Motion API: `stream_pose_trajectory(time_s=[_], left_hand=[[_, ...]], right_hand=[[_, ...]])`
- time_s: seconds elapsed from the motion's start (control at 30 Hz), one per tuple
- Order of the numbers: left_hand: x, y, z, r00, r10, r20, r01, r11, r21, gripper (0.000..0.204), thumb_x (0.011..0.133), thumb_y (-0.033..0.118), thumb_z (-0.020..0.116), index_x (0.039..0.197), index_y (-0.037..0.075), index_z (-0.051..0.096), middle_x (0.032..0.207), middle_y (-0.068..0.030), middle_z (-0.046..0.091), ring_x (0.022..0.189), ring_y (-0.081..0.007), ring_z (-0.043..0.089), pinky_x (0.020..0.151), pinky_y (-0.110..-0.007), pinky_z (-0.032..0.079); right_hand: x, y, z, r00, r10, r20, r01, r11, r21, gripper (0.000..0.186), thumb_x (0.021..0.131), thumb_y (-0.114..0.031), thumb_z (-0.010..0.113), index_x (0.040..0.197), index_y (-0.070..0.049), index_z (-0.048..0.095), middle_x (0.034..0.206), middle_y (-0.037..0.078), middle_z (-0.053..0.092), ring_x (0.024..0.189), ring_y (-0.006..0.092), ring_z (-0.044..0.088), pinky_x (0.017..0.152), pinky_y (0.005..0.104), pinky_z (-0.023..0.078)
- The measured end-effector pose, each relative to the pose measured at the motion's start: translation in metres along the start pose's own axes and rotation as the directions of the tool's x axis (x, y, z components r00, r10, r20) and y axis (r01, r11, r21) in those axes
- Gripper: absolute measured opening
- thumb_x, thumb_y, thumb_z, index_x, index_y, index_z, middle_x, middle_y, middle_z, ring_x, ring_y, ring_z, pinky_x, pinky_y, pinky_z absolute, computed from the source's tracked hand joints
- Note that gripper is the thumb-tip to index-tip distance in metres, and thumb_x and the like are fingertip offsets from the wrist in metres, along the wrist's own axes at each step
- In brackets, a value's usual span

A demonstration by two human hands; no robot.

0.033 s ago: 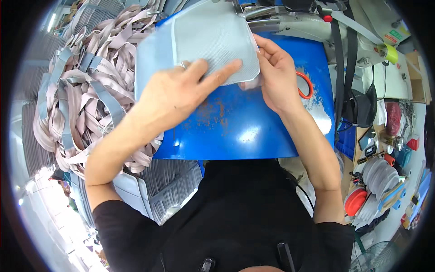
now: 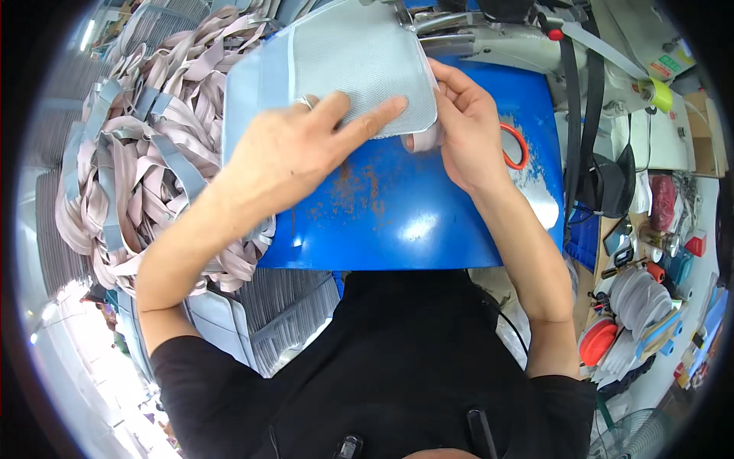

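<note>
A light grey-blue mesh panel point(image 2: 355, 53) with white edging is held above the blue tabletop point(image 2: 413, 229), under metal machine parts. My left hand point(image 2: 298, 153) lies over the panel's lower part, index finger stretched onto the mesh, other fingers bent, thumb hidden. My right hand point(image 2: 466, 130) grips the panel's right edge, fingers curled behind it, near a pale pinkish band point(image 2: 423, 140) that hangs below the edge. Red-handled scissors point(image 2: 516, 145) lie just right of this hand, partly hidden by it.
A big heap of pink and grey straps point(image 2: 145, 168) is at left, above stacked grey panels point(image 2: 283, 314). A sewing machine arm point(image 2: 505, 47) crosses the top right. Black straps point(image 2: 589, 107) hang at right, beside cluttered white spools point(image 2: 638, 298) and tools.
My left hand and the panel's left part have shifted slightly left and up. My right hand stays in almost the same place.
</note>
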State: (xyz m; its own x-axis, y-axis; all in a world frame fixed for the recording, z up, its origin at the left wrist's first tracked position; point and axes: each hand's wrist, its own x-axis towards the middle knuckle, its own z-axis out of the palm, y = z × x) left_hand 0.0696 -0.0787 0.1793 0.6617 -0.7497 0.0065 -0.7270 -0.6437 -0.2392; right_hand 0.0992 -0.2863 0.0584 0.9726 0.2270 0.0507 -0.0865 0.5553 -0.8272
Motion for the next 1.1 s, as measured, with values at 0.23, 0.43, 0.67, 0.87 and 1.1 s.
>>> stream_pose_trajectory(time_s=[0.23, 0.43, 0.67, 0.87, 1.1], left_hand=[[0.029, -0.047, -0.01, 0.995, 0.096, 0.007, -0.096, 0.985, 0.146, 0.076, 0.083, 0.007, 0.07, 0.153, 0.031, 0.052, 0.093, -0.0079, 0.054, 0.068, -0.023, 0.066, 0.062, -0.035, 0.058], [0.057, -0.074, -0.028, 0.972, 0.228, 0.06, -0.233, 0.967, 0.102, 0.051, 0.083, 0.009, 0.065, 0.134, 0.007, 0.066, 0.098, -0.0188, 0.064, 0.064, -0.0293, 0.069, 0.057, -0.039, 0.056], [0.067, -0.049, -0.03, 0.985, 0.144, 0.095, -0.155, 0.98, 0.125, 0.033, 0.08, 0.009, 0.064, 0.109, -0.006, 0.07, 0.082, -0.0176, 0.068, 0.066, -0.0338, 0.071, 0.057, -0.042, 0.057], [0.082, 0.001, -0.006, 0.997, -0.054, 0.053, 0.051, 0.997, 0.066, 0.014, 0.076, 0.009, 0.066, 0.083, -0.002, 0.073, 0.076, -0.0172, 0.07, 0.066, -0.0305, 0.071, 0.056, -0.038, 0.055], [0.062, 0.034, 0.045, 0.804, -0.553, -0.218, 0.322, 0.713, -0.623, 0.059, 0.084, 0.018, 0.075, 0.14, 0.005, 0.061, 0.115, -0.0128, 0.064, 0.088, -0.0279, 0.066, 0.071, -0.037, 0.054]], right_hand=[[0.021, -0.002, 0.0, 0.999, 0.042, 0.008, -0.042, 0.999, 0.025, 0.036, 0.105, -0.012, 0.059, 0.137, 0.005, 0.056, 0.118, 0.013, 0.071, 0.094, 0.013, 0.07, 0.06, 0.0301, 0.062], [0.037, 0.008, 0.001, 1.0, 0.005, -0.022, -0.004, 1.0, 0.026, 0.027, 0.102, -0.01, 0.062, 0.125, 0.005, 0.06, 0.106, 0.012, 0.072, 0.083, 0.0139, 0.071, 0.059, 0.0325, 0.063], [0.039, 0.009, 0.004, 0.997, -0.045, -0.059, 0.046, 0.999, 0.012, 0.024, 0.102, -0.007, 0.061, 0.119, 0.01, 0.058, 0.095, 0.016, 0.073, 0.071, 0.0179, 0.072, 0.053, 0.0313, 0.062], [0.035, 0.012, 0.003, 0.997, -0.044, -0.067, 0.042, 0.999, -0.018, 0.025, 0.101, -0.005, 0.061, 0.125, 0.003, 0.063, 0.104, 0.009, 0.073, 0.082, 0.0111, 0.069, 0.066, 0.024, 0.056], [0.031, 0.015, -0.003, 0.997, -0.057, -0.053, 0.058, 0.998, 0.026, 0.026, 0.103, -0.004, 0.059, 0.127, 0.006, 0.061, 0.1, 0.01, 0.075, 0.083, 0.0102, 0.069, 0.073, 0.0245, 0.055]])
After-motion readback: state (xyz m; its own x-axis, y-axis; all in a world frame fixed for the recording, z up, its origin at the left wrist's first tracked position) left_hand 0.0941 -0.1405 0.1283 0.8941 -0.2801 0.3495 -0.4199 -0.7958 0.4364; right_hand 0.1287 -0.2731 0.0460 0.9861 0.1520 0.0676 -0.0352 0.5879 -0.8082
